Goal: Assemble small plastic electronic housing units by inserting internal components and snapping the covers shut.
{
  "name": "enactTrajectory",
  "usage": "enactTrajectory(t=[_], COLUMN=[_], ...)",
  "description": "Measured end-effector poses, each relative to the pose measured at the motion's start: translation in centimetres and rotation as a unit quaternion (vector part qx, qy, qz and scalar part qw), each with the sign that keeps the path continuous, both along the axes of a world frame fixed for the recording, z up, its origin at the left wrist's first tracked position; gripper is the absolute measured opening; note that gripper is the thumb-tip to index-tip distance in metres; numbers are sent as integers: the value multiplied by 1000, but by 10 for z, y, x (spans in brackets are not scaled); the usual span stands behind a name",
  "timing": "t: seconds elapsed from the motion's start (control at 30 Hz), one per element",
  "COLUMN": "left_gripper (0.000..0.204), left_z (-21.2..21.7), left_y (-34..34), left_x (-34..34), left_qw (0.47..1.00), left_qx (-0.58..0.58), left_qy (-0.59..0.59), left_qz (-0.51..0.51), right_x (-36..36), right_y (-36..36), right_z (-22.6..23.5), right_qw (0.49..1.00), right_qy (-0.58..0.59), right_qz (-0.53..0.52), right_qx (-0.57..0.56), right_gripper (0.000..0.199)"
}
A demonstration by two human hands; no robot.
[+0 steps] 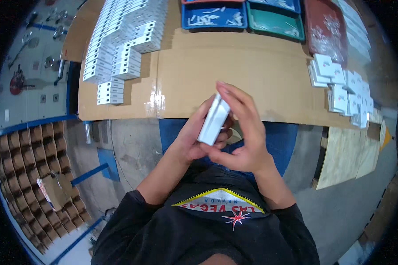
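Observation:
A small white box (213, 122) is held up in front of my chest, just off the near edge of the cardboard-covered table. It is tilted, and a dark line runs along its upper long side. My left hand (194, 132) wraps around it from the left and below, with fingers showing past its right side. From the right, my right hand (247, 132) grips it, fingertips at the top end and thumb near the bottom end. What is inside the box, if anything, is hidden.
Stacked white boxes (106, 53) fill the table's back left. Blue (214, 26) and green (276, 34) trays with small white parts stand at the back, beside a red tray (316, 11) of clear pieces. More white boxes (339, 97) lie at the right. A divided cardboard crate (28, 145) sits lower left.

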State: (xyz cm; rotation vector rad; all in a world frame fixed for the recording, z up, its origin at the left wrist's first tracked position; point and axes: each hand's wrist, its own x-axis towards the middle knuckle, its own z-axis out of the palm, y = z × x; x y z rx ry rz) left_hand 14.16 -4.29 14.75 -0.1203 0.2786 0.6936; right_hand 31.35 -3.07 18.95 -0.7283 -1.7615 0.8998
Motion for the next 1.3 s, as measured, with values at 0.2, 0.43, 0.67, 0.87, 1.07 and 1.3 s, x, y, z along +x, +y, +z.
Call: enactTrajectory(t=[0.2, 0.43, 0.67, 0.87, 1.07, 1.3], left_gripper=[81, 81, 77, 60, 61, 59], left_z=[32, 32, 25, 16, 23, 29], left_y=[-7, -11, -4, -15, -25, -29], left_x=[10, 27, 15, 22, 31, 34], left_qw=[982, 919, 870, 859, 884, 877], left_qx=[2, 61, 63, 201, 200, 200], left_qy=[60, 293, 419, 434, 389, 410], left_qz=[179, 259, 253, 183, 167, 151], right_x=[-4, -9, 2, -3, -4, -4], right_y=[3, 1, 14, 19, 26, 24], right_z=[-13, -24, -24, -18, -15, -27], right_qw=[992, 988, 994, 993, 995, 992], right_qy=[-17, -35, -92, -111, -56, -77], right_qz=[-126, -142, 12, 44, 77, 66], right_qx=[-5, -41, -55, 9, 6, 72], right_gripper=[76, 68, 59, 60, 60, 62])
